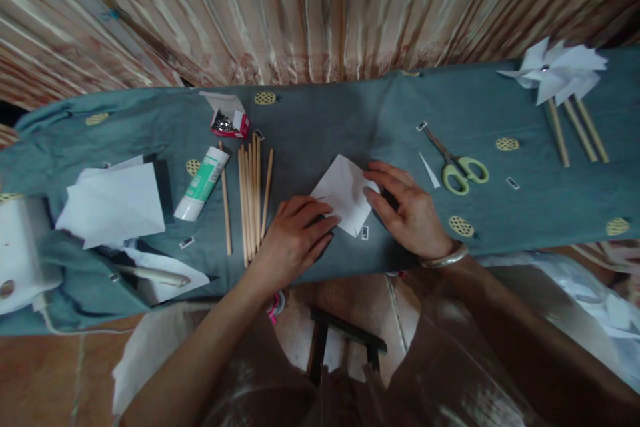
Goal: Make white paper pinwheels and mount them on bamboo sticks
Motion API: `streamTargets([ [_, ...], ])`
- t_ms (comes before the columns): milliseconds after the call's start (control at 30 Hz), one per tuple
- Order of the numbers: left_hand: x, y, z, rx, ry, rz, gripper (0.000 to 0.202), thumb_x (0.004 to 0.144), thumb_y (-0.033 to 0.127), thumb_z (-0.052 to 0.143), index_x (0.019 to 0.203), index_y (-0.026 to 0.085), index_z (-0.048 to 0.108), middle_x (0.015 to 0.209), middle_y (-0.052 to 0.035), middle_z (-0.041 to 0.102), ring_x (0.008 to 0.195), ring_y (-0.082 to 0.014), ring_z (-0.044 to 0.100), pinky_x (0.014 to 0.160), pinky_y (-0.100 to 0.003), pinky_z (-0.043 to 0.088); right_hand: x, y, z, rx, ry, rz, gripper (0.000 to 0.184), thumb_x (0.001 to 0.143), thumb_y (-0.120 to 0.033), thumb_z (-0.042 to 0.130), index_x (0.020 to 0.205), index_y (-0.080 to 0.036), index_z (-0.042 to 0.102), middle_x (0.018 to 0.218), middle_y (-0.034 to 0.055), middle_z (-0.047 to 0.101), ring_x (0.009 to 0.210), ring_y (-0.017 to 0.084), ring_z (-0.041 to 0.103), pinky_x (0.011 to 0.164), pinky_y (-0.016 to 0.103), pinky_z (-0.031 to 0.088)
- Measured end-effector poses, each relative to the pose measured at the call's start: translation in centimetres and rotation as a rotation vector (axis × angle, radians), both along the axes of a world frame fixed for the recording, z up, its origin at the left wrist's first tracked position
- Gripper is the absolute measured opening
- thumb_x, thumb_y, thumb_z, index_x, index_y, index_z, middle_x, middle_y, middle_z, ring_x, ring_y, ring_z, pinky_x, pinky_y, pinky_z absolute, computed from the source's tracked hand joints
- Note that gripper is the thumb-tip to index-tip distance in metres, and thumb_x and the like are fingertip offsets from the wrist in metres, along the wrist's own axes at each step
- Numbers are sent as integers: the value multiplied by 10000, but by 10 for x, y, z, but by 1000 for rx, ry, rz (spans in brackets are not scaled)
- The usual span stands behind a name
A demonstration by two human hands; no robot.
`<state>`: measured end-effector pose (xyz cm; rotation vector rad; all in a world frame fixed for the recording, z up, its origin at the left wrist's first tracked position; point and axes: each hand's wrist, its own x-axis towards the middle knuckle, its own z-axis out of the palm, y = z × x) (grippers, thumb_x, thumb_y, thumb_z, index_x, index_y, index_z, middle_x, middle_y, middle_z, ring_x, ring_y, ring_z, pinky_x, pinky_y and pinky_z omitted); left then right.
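A small white square of paper (344,192) lies on the blue-grey cloth (350,120) in front of me, partly folded. My left hand (295,237) lies flat with its fingers stretched onto the paper's lower left corner. My right hand (407,207) rests on the paper's right side, fingers extended and pressing a folded flap down. Neither hand grips anything. A bangle sits on my right wrist.
Several wooden sticks (250,190) lie left of the paper, beside a glue tube (203,183) and a small open red box (229,119). Loose white sheets (113,203) are further left. Green-handled scissors (457,163) lie to the right. Finished white pinwheels (557,73) on sticks sit far right.
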<state>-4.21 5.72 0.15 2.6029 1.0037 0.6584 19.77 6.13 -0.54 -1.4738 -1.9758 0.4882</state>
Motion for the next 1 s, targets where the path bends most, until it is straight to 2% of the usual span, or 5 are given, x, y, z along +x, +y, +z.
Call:
streamTargets([
  [300, 8, 8, -9, 74, 59, -60, 200, 976, 243, 541, 1075, 165, 697, 1111, -88, 725, 1054, -229, 612, 855, -365, 518, -1, -5, 1, 4, 6, 28, 311, 974, -300, 507, 1216, -181, 663, 1335, 152, 636, 1273, 280, 580, 1093, 536, 467],
  [433, 9, 6, -9, 136, 99, -71, 191, 983, 206, 519, 1053, 153, 689, 1096, -90, 720, 1040, -219, 615, 869, -354, 527, 0, -7, 2, -8, -3, 34, 307, 974, -295, 508, 1224, -198, 659, 1339, 144, 634, 1272, 279, 582, 1091, 537, 468],
  [667, 17, 6, -8, 130, 89, -55, 145, 967, 159, 536, 1015, 126, 668, 1008, -84, 711, 940, -202, 614, 850, -335, 545, 2, -13, 7, 48, -19, 41, 288, 961, -290, 523, 1205, -223, 659, 1306, 124, 654, 1241, 288, 604, 1071, 527, 486],
  [833, 30, 1, -7, 41, 15, 30, 204, 987, 181, 478, 939, 135, 671, 939, -90, 710, 864, -198, 626, 772, -335, 557, -4, -24, 14, 120, -77, 145, 321, 900, -331, 622, 1201, -222, 633, 1326, 136, 632, 1260, 319, 577, 1054, 539, 490],
  [1000, 36, -5, -2, -122, -154, 31, 200, 988, 237, 505, 955, 141, 677, 951, -86, 714, 878, -177, 657, 796, -311, 563, -1, -30, 14, 142, -148, 180, 173, 949, -214, 518, 1051, -241, 654, 1361, 110, 612, 1289, 299, 555, 1050, 535, 484],
])
